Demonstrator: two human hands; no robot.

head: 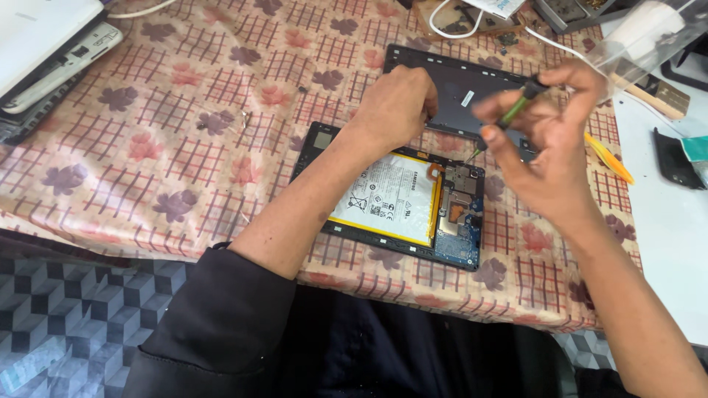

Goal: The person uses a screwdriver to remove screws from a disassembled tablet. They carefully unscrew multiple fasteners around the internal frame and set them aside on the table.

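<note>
Opened tablet [402,203] lies flat on the patterned tablecloth [169,140], near the table's front edge, back cover off. White battery [387,199] with a yellow border fills most of the inside; circuit board [461,214] sits along its right end, blue at the lower corner.

Left hand [394,107] rests on the far edge of the tablet, fingers curled under and together, pressing down on the frame. Whether anything is pinched beneath them cannot be told.

Right hand [549,144] is raised above the tablet's far right corner. Thumb and fingers are closed around a slim screwdriver [509,116] with a green shaft and dark cap. Tool is tilted, cap up to the right, tip pointing down-left toward the top of the circuit board. Tip looks just at or just above the board; contact unclear.

Dark grey back cover [461,85] lies flat beyond the tablet, partly hidden by both hands. Orange pry tool [611,158] lies to the right, near the cloth's edge. White laptop [44,44] sits at the far left corner. White cable [450,18] curls at the far edge.
</note>
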